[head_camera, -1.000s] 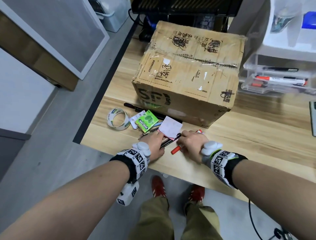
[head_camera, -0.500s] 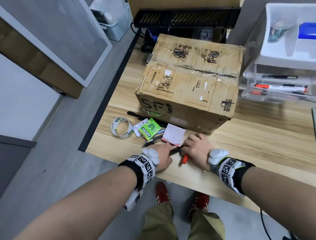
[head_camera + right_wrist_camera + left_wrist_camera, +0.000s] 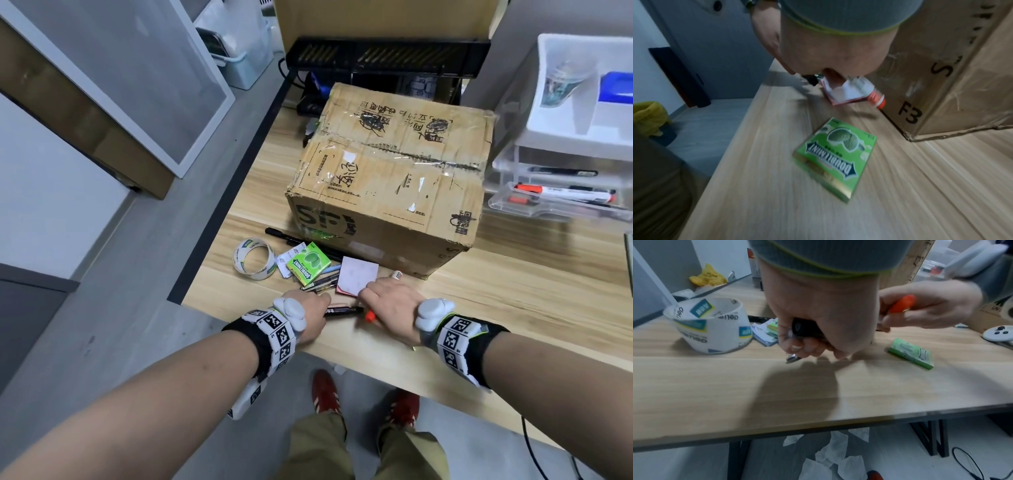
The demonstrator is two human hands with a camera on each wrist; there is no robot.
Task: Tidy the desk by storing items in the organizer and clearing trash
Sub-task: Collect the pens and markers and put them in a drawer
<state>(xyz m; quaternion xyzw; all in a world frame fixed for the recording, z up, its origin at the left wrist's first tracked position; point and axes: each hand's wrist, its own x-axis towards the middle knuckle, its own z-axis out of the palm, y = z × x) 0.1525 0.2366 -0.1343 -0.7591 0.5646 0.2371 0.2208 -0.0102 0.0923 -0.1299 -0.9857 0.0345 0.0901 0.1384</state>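
A: Starting left of the big brown cardboard box (image 3: 387,178): a white roll of clear packing tape (image 3: 255,257) stands on the pale wooden counter (image 3: 513,308) toward the left edge, untouched. Then the green rectangular gum pack (image 3: 308,263) against the box's front face.

B: And the left hand (image 3: 308,317), in front of the box near the counter's edge, is clenched round a black marker pen (image 3: 344,311), plus what looks like a silver-tipped pen underneath. A fistful like that could let one slip; scraps of paper already lie on the floor below that edge.

A: Right hand (image 3: 390,310) next to it, fingers curled on an orange-capped marker (image 3: 369,316), right beside the pink square sticky-note pad (image 3: 358,275). Lifting could drag the pad along.

B: The clear plastic drawer organizer (image 3: 561,185) sits right of the box, so everything has to travel past that box corner. I'd guess a clipped knuckle there is the real risk.
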